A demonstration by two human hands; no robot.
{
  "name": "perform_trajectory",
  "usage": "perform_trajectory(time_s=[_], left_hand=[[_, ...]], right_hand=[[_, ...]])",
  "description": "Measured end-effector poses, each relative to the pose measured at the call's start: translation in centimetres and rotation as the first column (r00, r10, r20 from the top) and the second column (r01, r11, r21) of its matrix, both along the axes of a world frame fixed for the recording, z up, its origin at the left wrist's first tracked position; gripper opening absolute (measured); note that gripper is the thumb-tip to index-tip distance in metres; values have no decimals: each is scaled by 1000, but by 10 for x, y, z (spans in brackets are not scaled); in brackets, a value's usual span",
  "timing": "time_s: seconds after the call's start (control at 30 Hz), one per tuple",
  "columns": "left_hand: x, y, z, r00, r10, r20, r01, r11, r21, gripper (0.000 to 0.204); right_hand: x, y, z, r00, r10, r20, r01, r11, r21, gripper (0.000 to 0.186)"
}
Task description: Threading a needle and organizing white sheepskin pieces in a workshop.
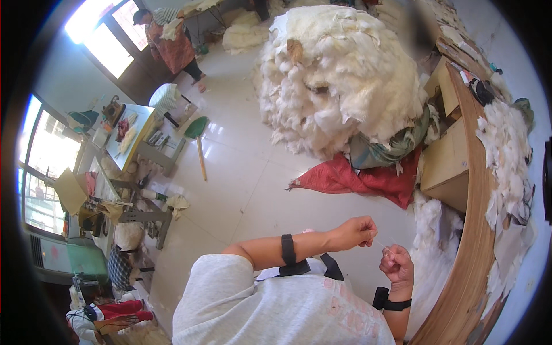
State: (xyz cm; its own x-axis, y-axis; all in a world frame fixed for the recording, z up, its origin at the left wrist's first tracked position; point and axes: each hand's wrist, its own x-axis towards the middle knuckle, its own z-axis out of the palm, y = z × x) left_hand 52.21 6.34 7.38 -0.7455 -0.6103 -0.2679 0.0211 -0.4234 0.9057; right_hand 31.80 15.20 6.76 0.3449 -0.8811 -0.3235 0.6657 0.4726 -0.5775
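Observation:
Low in the view, my left hand [359, 233] pinches a thin pale thread [380, 243], which runs down to my right hand [395, 265], closed on it with curled fingers. Whether anything small, such as a needle, is also held is too small to tell. Both hands are in the air over the pale tiled floor [241, 207], left of a long wooden worktop [471, 241]. Loose white fleece [431, 253] lies below and right of my hands.
A large fleece pile [339, 75] stands ahead, beside a red sack [356, 181]. A person [169, 49] stands at the upper left, near a door. Cluttered tables [132, 144] line the left side; a green dustpan with a handle [196, 129] lies on the floor.

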Motion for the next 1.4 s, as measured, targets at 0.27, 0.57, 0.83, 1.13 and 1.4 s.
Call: perform_trajectory(time_s=[0.27, 0.57, 0.83, 1.13, 1.4], left_hand=[[3, -12, 11, 1000, -5, 2, 5, 999, -46, 13], [12, 0, 15, 996, 87, 14, -88, 995, 50, 15], [8, -21, 35, 999, 29, -28, -27, 998, 49, 7], [-13, -12, 52, 991, -128, 50, 114, 971, 211, 8], [-9, 2, 52, 973, -218, 77, 211, 973, 97, 12]], right_hand=[[-7, 6, -3, 991, -115, 64, 119, 991, -67, 22], [-17, 25, -4, 932, -257, -256, 247, 966, -69, 29], [22, -26, 44, 777, -211, -593, 147, 977, -155, 25], [26, -15, 42, 893, -274, -357, 232, 960, -157, 23], [36, 9, 37, 887, -325, -328, 286, 945, -162, 18]])
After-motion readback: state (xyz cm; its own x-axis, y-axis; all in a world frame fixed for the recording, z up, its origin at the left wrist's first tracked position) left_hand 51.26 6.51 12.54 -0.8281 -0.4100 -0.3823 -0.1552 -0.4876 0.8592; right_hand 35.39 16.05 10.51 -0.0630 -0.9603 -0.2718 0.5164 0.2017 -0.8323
